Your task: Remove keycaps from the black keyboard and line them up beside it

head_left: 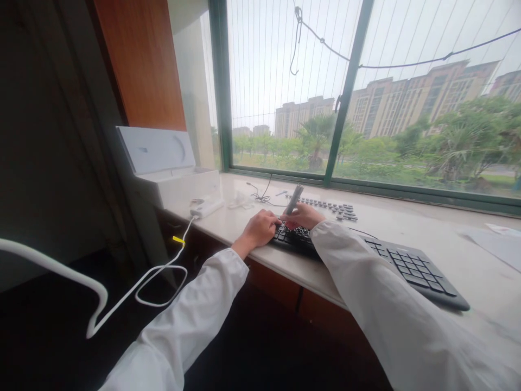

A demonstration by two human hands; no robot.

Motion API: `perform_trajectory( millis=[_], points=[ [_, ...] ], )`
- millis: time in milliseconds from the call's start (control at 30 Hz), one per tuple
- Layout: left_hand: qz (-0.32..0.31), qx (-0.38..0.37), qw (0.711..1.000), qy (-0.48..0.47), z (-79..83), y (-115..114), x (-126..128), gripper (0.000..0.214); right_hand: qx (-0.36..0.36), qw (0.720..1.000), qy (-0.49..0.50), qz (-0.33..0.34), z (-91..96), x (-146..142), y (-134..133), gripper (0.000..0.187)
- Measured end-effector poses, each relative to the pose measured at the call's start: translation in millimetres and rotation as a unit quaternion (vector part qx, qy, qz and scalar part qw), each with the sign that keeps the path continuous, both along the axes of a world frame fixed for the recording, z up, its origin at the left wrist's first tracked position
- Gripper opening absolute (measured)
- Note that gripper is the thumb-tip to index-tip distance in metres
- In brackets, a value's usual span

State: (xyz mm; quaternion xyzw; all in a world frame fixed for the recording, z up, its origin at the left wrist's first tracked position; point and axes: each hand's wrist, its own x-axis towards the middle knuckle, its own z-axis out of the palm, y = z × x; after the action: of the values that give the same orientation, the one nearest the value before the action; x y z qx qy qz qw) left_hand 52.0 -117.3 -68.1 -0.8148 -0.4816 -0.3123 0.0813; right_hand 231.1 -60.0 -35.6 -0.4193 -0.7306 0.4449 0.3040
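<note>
A black keyboard (423, 271) lies along the front of the windowsill counter, with bare switch spots where keycaps are off on its left part. My left hand (261, 228) is closed on the keyboard's left end, fingertips at the keys. Over that same part, my right hand (303, 215) grips a dark grey slim tool (293, 200), tilted with its top end up. Something red shows below the right fingers; the tool's working end is hidden, so its kind is unclear. Loose black keycaps (325, 205) lie in rows just behind the hands.
An opened white box (179, 187) stands at the counter's left end. Beside it sits a white power strip (207, 208), its white cord (163, 266) hanging down. A thin black cable (264, 196) lies near the window (285, 81). White paper (496, 244) rests at the right.
</note>
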Motion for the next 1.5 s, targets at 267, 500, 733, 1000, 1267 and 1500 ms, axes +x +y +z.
perform_trajectory(
  millis=[267, 500, 733, 1000, 1267, 1500],
  points=[
    [0.005, -0.001, 1.0, 0.006, -0.5, -0.4, -0.7, 0.034, 0.123, 0.989, -0.052, 0.06, -20.0, 11.7, 25.0, 0.035],
    [0.007, -0.004, 1.0, 0.001, -0.8, 0.4, -0.3, 0.034, 0.204, 0.976, -0.054, 0.061, -30.2, 13.5, 33.1, 0.033],
    [0.006, -0.004, 1.0, -0.001, -2.0, 1.7, -0.4, 0.034, 0.237, 0.968, -0.067, 0.048, -29.8, 9.3, 27.8, 0.034],
    [0.006, 0.002, 1.0, 0.005, -3.3, 3.4, -1.8, 0.033, 0.276, 0.954, -0.12, 0.016, -23.7, 2.9, 18.2, 0.024],
    [0.017, -0.008, 1.0, 0.011, 0.2, 0.0, -0.3, 0.033, 0.263, 0.952, -0.156, -0.002, -18.0, -0.7, 10.5, 0.019],
    [0.005, -0.001, 1.0, 0.006, -0.3, 1.1, -2.1, 0.034, 0.269, 0.948, -0.166, 0.032, -14.1, 2.3, 10.9, 0.025]
  ],
)
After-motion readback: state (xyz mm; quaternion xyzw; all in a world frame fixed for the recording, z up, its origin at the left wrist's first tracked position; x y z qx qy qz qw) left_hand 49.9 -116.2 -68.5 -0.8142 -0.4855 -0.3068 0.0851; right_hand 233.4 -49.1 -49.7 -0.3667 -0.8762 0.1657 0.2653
